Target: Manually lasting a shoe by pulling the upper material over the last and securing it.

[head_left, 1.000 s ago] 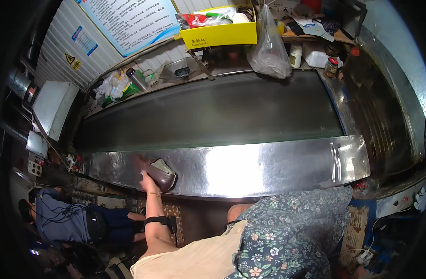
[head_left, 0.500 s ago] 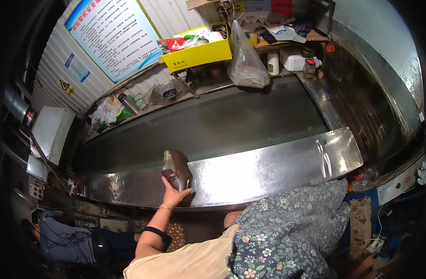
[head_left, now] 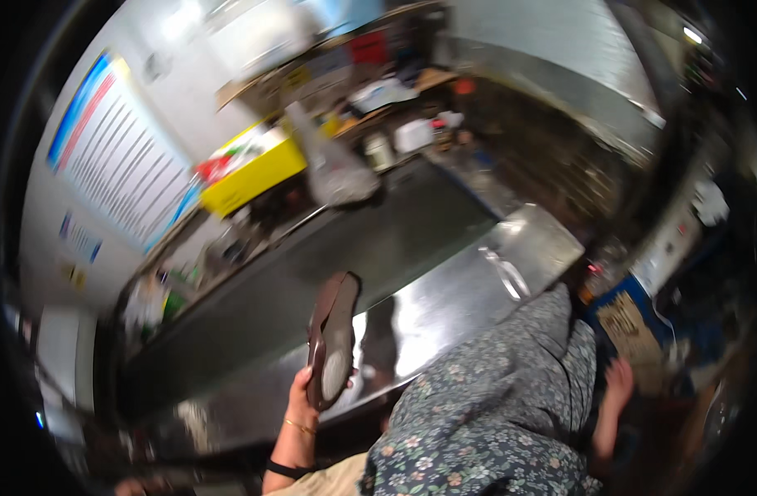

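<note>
Holding up the brown leather shoe with a grey sole point(head_left: 337, 343) seems the step in hand; the left hand point(head_left: 306, 392) grips its lower end at seven o'clock, over the shiny metal desk point(head_left: 548, 240); the right hand point(head_left: 616, 384), four o'clock, blurred, looks empty, fingers loosely apart; moving on calls for a firm grip.

The brown shoe point(head_left: 335, 343) turns its sole toward me, so its opening is hidden from view, and it covers the palm and most of the fingers of my left hand point(head_left: 299, 398), while the lower edge cuts off my beige sleeve point(head_left: 333, 478). My right hand point(head_left: 618, 382) is too blurred to make out its fingers, and the floral apron point(head_left: 486, 388) hides part of that arm. Smearing blots out the lines on the wall poster point(head_left: 122, 149), the contents of the yellow box point(head_left: 254, 178) and whatever the plastic bag point(head_left: 341, 178) holds.
</note>
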The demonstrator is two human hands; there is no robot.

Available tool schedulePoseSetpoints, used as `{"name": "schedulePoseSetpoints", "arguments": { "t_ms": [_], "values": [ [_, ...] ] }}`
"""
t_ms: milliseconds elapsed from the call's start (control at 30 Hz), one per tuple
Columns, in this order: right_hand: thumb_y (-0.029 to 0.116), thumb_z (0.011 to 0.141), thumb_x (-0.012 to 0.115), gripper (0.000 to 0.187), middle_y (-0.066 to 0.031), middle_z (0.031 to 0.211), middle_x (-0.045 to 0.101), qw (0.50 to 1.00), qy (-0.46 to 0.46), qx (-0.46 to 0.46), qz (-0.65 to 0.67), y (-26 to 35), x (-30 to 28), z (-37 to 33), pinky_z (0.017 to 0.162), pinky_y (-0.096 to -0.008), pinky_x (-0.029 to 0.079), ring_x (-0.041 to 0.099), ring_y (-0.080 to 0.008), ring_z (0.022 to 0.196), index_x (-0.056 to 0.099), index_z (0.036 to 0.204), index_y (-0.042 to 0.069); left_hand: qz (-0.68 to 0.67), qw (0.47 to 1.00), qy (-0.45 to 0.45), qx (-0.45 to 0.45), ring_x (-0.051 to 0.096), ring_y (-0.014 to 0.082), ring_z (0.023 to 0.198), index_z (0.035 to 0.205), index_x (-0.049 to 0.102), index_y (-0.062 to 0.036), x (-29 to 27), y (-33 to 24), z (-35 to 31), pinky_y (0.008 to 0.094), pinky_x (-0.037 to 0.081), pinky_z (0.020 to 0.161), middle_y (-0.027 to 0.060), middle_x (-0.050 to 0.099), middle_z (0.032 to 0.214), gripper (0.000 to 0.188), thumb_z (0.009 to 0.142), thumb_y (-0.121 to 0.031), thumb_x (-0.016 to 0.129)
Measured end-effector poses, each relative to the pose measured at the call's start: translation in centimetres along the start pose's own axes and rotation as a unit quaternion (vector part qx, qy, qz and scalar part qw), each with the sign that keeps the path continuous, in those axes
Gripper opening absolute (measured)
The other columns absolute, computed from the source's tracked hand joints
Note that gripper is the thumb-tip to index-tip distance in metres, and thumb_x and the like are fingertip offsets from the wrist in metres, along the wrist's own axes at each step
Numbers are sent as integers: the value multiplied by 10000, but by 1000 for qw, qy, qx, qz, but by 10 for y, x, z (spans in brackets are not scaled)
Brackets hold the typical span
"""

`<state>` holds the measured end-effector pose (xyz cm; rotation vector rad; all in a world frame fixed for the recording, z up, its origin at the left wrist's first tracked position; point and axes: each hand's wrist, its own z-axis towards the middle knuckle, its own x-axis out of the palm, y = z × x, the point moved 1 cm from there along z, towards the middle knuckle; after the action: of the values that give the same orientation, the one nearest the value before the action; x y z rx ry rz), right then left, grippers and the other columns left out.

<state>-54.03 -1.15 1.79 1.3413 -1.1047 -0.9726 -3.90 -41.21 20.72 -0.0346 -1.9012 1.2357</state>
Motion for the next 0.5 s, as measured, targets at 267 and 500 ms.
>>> {"name": "schedulePoseSetpoints", "arguments": {
  "t_ms": [267, 500],
  "values": [
    [142, 939, 643, 706, -170, 1466, 417, 898, 310, -253, 185, 261, 225, -41, 1017, -315, 410, 491, -168, 1237, 243, 1512, 39, -224, 809, 425, -337, 505, 548, 1151, 1519, 204, -118, 175, 95, 115, 605, 478, 916, 334, 321, 1437, 1202, 593, -478, 880],
    [256, 908, 669, 453, -238, 1214, 616, 910, 113, -348, -193, 211, 198, -56, 916, -395, 512, 609, -382, 1121, 555, 1244, -25, 390, 777, 488, -86, 234, 279, 1427, 1553, 5, -67, 233, 162, 161, 393, 184, 1175, 173, 237, 1544, 1075, 827, -336, 751]
  ]
}}
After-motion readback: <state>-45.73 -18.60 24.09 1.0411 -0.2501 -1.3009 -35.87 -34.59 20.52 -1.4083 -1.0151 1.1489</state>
